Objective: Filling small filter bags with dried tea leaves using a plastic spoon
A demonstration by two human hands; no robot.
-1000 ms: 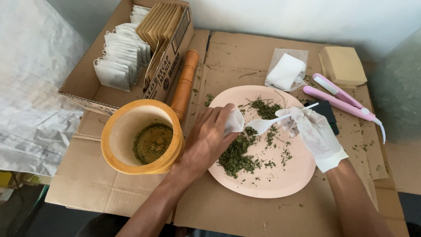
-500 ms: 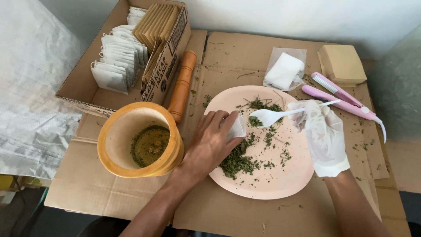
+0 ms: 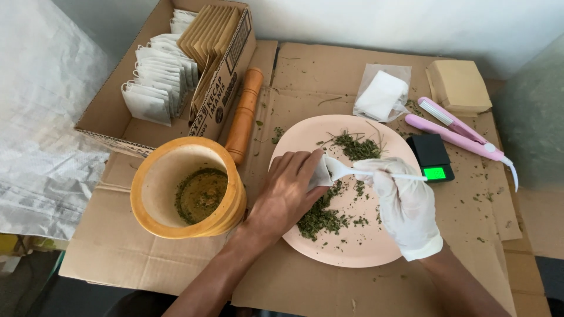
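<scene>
Head view, only one. Bare left hand (image 3: 288, 196) rests over the left part of a pink plate (image 3: 352, 252), fingers curled and pinching a small white tea bag (image 3: 321, 174) held open toward the right. Right hand (image 3: 402, 205) in a white glove, fingers closed round the handle of a white plastic spoon (image 3: 367, 174); spoon lies level, its bowl right at the bag's mouth, touching or nearly so, cannot tell which. Both hands meet over the plate's middle.

Plate sits at the centre of the flattened cardboard sheet (image 3: 311, 76) that covers the worktop, nearer its front edge. Dried green herb (image 3: 320, 218) heaped on the plate below the left hand, a second clump near the plate's far rim, crumbs scattered on the cardboard to the right.

Left of the plate: yellow-orange mortar (image 3: 188, 196) with green-brown powder inside, touching the left wrist. Orange pestle (image 3: 244, 114) lies behind it, running toward the far edge. Far-left corner: open cardboard box (image 3: 111, 111) with rows of white bags and tan sachets. Far edge, centre: clear pouch of white bags (image 3: 380, 94). Far-right corner: stack of tan sachets (image 3: 458, 87). Just right of the plate: small black scale (image 3: 433, 157) with lit green display, pink heat sealer (image 3: 461, 134) behind it.
</scene>
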